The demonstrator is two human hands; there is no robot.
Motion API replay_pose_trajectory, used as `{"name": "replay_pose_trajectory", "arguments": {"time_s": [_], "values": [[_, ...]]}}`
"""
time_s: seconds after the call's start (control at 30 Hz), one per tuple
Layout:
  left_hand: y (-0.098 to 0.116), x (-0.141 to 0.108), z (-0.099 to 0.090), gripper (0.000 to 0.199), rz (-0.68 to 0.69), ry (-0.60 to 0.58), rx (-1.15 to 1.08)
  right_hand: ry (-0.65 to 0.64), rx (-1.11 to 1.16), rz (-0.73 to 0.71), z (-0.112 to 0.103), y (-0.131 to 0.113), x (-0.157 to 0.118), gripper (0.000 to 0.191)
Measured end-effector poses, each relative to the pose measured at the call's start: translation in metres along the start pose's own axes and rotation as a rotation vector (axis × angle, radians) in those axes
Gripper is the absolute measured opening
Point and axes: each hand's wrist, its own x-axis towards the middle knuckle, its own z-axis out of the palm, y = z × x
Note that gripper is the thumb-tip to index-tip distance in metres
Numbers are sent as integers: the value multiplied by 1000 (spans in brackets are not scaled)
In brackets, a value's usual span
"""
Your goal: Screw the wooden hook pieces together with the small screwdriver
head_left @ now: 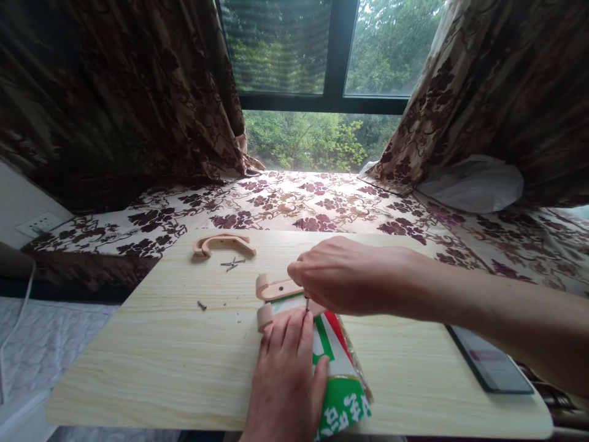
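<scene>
My left hand (pixel 288 374) lies flat with its fingers stretched over a curved wooden hook (pixel 265 317), pressing it down on a green, white and red plastic packet (pixel 343 399). Just above, my right hand (pixel 335 276) is closed in a fist. Below it a thin metal shaft (pixel 307 303) points down at the wood by my left fingertips; what the fist grips is hidden. Another wooden hook (pixel 280 288), with a dark screw hole, lies alongside, its right end under my right hand.
On the wooden tabletop (pixel 161 362), two curved wooden pieces (pixel 223 242) lie at the back left, near several screws (pixel 233 264). A single screw (pixel 202 305) is closer. A phone (pixel 490 359) lies at the right edge. A floral-covered sill (pixel 294 202) lies behind.
</scene>
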Motion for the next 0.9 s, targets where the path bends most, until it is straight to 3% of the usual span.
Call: {"name": "replay_pose_trajectory", "arguments": {"time_s": [0.2, 0.4, 0.9], "values": [[-1, 1, 0, 49, 1, -21, -8, -24, -66, 111, -3, 2, 4, 12], [-2, 0, -2, 48, 18, -8, -18, -71, 13, -19, -7, 0, 5, 14], [0, 1, -3, 48, -28, -45, -71, 8, 44, -7, 2, 9, 24, 11]]}}
